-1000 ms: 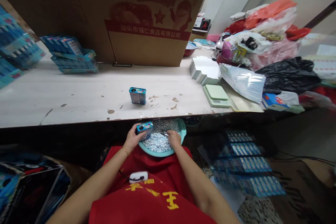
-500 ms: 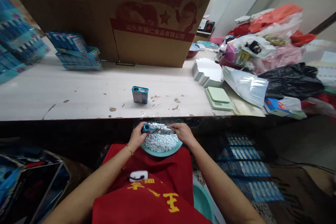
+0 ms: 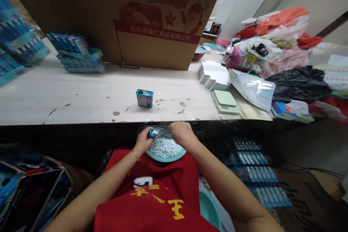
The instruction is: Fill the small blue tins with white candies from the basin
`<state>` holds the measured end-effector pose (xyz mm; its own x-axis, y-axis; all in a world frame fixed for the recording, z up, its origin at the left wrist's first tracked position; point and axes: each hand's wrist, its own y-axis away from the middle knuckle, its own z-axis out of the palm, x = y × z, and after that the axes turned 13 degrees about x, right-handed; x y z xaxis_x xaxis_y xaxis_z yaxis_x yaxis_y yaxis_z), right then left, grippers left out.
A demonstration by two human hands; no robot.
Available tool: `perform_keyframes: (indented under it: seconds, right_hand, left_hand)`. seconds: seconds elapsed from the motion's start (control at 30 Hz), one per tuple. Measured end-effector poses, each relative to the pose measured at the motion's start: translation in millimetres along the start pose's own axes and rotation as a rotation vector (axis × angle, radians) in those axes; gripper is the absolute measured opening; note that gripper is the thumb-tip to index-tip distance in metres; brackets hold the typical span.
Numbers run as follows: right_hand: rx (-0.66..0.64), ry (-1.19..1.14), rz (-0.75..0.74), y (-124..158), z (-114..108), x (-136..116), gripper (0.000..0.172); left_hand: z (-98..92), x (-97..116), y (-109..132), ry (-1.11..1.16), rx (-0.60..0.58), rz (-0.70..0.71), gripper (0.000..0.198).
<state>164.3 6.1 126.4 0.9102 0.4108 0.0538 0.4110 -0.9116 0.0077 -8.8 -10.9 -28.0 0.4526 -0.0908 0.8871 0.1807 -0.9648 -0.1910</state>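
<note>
My left hand (image 3: 142, 142) grips a small blue tin (image 3: 150, 134) above a turquoise bowl (image 3: 166, 159). White pellets, which look like small candies (image 3: 166, 148), fill the bowl as it rests on my lap. In my closed right hand (image 3: 182, 133) is a shiny scoop (image 3: 164, 131), tipped towards the tin's opening, where several pellets show. The hand hides the scoop's handle. A second blue tin (image 3: 145, 98) stands upright on the table, its round opening facing up.
A large cardboard box (image 3: 152, 52) stands at the back of the white table (image 3: 81, 98). Blue packs in display trays (image 3: 81, 61) are at left. A pale green scale (image 3: 225, 101), stacked white cards (image 3: 214, 74) and plastic bags (image 3: 288, 54) lie at right. Below are more packs (image 3: 255, 174).
My right hand has risen and turned over, tipping the scoop. The heap of candies on it has gone down, and pellets now show at the held tin's opening.
</note>
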Motion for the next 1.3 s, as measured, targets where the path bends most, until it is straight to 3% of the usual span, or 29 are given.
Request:
perform_keyframes:
  seconds: [0.27, 0.4, 0.53, 0.67, 0.83, 1.1, 1.3]
  right_hand:
    - [-0.024, 0.066, 0.111, 17, -3, 34, 0.033]
    - [0.026, 0.071, 0.071, 21, 0, 25, 0.032]
    - [0.124, 0.068, -0.025, 22, -7, 8, 0.028]
    - [0.154, 0.082, -0.038, 21, -14, 3, 0.025]
    - [0.164, 0.138, -0.006, 22, -15, 4, 0.025]
    - [0.234, 0.149, -0.035, 25, -17, -10, 0.026]
    - [0.167, 0.095, -0.089, 20, -17, -25, 0.03]
  left_hand:
    - [-9.1, 4, 3, 0.351, 0.027, -0.179, 0.041]
    - [-9.7, 7, 8, 0.531, 0.019, -0.306, 0.045]
    - [-6.7, -2, 14, 0.648, 0.085, -0.404, 0.045]
    - [-3.3, -5, 15, 0.724, 0.114, -0.449, 0.046]
    - [-0.7, 3, 11, 0.849, 0.063, -0.472, 0.044]
    - [-6.8, 1, 11, 0.665, 0.097, -0.371, 0.044]
    - [-17.8, 16, 7, 0.505, 0.087, -0.289, 0.043]
